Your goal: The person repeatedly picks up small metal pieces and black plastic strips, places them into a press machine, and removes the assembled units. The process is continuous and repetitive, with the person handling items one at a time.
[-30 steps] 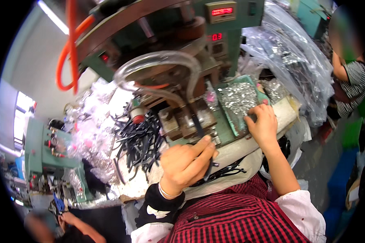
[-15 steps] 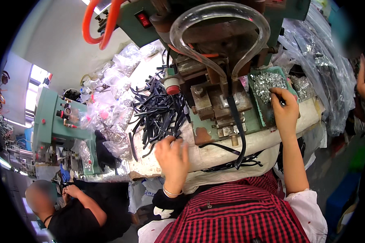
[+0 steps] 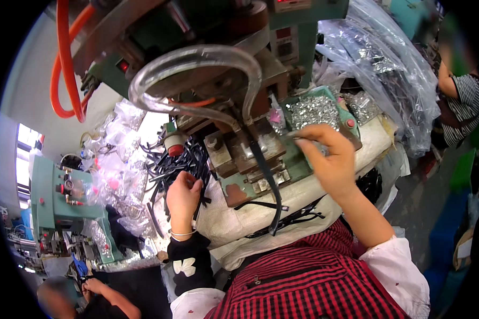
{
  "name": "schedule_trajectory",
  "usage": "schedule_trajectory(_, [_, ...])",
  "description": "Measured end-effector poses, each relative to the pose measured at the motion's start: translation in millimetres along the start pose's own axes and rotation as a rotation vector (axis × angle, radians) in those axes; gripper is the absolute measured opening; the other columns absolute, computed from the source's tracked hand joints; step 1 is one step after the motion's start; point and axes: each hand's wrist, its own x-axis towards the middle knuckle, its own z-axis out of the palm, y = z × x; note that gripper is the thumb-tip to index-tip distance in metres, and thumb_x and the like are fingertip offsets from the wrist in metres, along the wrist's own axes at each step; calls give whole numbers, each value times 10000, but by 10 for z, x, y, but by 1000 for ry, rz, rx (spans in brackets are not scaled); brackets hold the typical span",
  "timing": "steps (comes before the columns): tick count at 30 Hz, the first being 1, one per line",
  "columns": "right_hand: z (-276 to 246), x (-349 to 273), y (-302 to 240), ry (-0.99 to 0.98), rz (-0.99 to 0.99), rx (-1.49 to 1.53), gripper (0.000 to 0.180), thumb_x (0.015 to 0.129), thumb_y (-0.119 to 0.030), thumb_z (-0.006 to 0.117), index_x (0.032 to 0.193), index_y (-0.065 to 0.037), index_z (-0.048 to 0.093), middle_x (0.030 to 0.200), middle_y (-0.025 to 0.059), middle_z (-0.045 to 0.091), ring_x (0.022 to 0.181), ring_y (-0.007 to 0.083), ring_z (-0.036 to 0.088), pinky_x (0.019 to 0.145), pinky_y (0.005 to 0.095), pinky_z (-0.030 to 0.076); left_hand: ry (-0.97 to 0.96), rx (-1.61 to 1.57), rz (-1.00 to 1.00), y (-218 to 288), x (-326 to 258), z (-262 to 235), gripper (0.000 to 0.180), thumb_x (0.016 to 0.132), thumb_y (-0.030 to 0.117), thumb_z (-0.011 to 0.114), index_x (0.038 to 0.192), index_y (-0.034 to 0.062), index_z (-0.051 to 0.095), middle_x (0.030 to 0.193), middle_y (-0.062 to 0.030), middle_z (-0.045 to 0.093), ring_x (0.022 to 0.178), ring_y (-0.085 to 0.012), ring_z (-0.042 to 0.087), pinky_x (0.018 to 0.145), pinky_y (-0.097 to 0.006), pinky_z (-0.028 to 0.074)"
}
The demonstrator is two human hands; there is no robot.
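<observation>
My right hand [image 3: 331,162] is beside the press [image 3: 258,143], its thumb and forefinger pinched on a small metal piece [image 3: 291,136] that barely shows. Behind that hand a green tray [image 3: 332,95] holds a heap of shiny metal pieces [image 3: 315,111]. A long black strip [image 3: 267,183] hangs from the press's working area toward me, its lower end free. At the near edge of a pile of black strips [image 3: 162,165], my left hand [image 3: 183,202] has its fingers curled together. Whatever lies between those fingers is hidden.
A clear looped hose [image 3: 197,53] and an orange hose [image 3: 64,64] hang about the press. More black strips [image 3: 298,219] lie along the near table edge. Plastic bags [image 3: 120,175] fill the left side. Beyond the green machine [image 3: 58,186], a co-worker [image 3: 58,297] sits at lower left.
My right hand has left the tray of metal pieces and come closer to the press. My left hand has moved to the black strips and curled its fingers. The view has shifted and tilted.
</observation>
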Motion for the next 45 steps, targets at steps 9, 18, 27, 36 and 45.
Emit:
schedule_trajectory(9, [646,154,-203,-1,220,495,345,905,24,663,1236,31,566,1072,94,719,968,119,678,894,254,504,-87,-356,357,-98,-136,122,231,796,-54,646,982,55,730,960,-95,710,778,-214,651,688,-319,502])
schedule_trajectory(18, [480,4,-542,-113,149,340,505,895,-49,649,1375,13,507,1180,160,689,1071,241,670,956,340,491,4,240,1010,-247,-239,22,316,685,19,657,993,46,721,1172,-74,692,930,-263,643,796,-391,519])
schedule_trajectory(27, [-403,-104,563,-3,17,-966,298,787,-193,784,1033,-52,693,913,111,678,910,333,624,800,460,504,294,-495,1116,952,-739,-561,208,773,52,744,963,-23,704,1094,-235,728,792,-262,710,687,-337,556])
schedule_trajectory(36, [-301,344,660,163,-146,-756,97,804,-131,753,845,-77,685,853,81,660,854,322,625,734,434,499,444,-455,1289,1422,-514,-278,241,781,77,777,998,-6,712,1028,-174,745,652,-221,647,565,-302,510])
schedule_trajectory(45, [-325,243,799,194,-220,-674,96,847,-147,717,891,-61,710,886,107,693,877,347,651,782,425,509,483,-492,1252,1419,-569,-185,256,745,-32,814,973,11,706,898,-134,744,679,-234,665,587,-315,512])
